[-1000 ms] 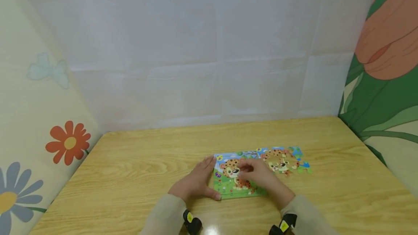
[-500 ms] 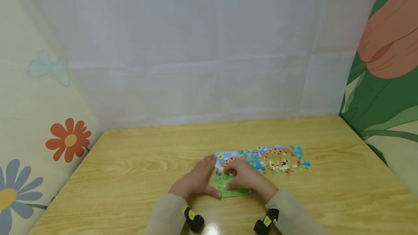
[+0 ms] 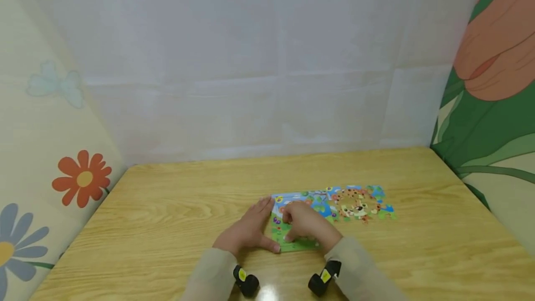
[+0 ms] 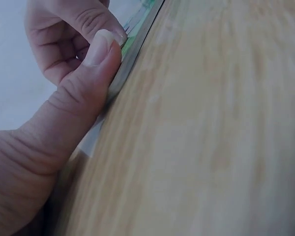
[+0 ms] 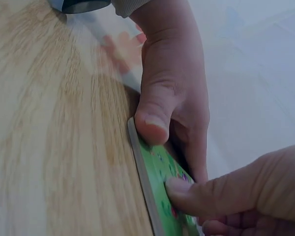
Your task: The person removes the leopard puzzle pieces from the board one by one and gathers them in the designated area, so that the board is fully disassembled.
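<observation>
A picture puzzle board [image 3: 296, 246] lies on the wooden table, printed with green grass, blue sky and a spotted leopard that my right hand now mostly covers. My left hand [image 3: 246, 229] rests along its left edge, fingers stretched toward the top corner and thumb at the bottom corner. Fingers bent, my right hand [image 3: 308, 221] is over the board's left half. In the right wrist view, its thumb [image 5: 184, 191] touches the green surface. I cannot tell whether it holds a piece. Joined jigsaw pieces [image 3: 358, 204] showing a leopard's head lie just right of the board.
The wooden table [image 3: 175, 199] stretches out on both sides of the puzzle. A white creased sheet [image 3: 209, 68] hangs behind it. Painted flower panels [image 3: 83, 178] stand to the left and right. Each sleeved wrist wears a black camera strap [image 3: 246, 281].
My right hand has moved left and slightly down across the board, from the leopard's face and body to the board's left half. My left hand stays at the left edge.
</observation>
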{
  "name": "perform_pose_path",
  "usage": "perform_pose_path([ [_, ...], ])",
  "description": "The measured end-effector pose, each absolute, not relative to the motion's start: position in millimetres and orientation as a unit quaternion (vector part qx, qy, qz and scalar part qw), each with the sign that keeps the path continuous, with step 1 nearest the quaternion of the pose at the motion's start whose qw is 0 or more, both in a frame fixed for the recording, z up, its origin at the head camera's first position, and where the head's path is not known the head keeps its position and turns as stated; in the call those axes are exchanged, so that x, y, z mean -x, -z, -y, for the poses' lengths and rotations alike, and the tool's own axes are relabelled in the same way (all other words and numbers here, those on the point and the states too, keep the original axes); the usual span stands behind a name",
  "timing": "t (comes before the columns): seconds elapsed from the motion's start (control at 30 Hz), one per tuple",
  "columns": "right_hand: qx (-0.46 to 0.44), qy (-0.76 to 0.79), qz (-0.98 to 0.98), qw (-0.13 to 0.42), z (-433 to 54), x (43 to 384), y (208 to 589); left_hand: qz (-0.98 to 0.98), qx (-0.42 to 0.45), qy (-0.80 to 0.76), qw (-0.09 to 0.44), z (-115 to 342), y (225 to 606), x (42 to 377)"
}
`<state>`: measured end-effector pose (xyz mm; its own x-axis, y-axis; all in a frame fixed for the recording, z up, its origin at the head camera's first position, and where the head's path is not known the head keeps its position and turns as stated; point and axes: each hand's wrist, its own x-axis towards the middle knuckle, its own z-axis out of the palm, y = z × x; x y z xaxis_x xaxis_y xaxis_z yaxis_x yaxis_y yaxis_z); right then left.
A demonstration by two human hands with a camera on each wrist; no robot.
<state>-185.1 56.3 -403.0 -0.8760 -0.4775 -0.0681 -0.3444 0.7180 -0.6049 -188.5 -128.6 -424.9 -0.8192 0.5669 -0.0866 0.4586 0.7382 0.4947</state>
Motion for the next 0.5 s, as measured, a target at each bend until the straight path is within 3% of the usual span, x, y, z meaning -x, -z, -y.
perform_pose_path([
  [0.5, 0.196, 0.321, -0.916, 0.142, -55.8, 184.9, 404.0, -0.932, -0.258, -0.215, 0.135, 124.9, 420.5, 188.8],
])
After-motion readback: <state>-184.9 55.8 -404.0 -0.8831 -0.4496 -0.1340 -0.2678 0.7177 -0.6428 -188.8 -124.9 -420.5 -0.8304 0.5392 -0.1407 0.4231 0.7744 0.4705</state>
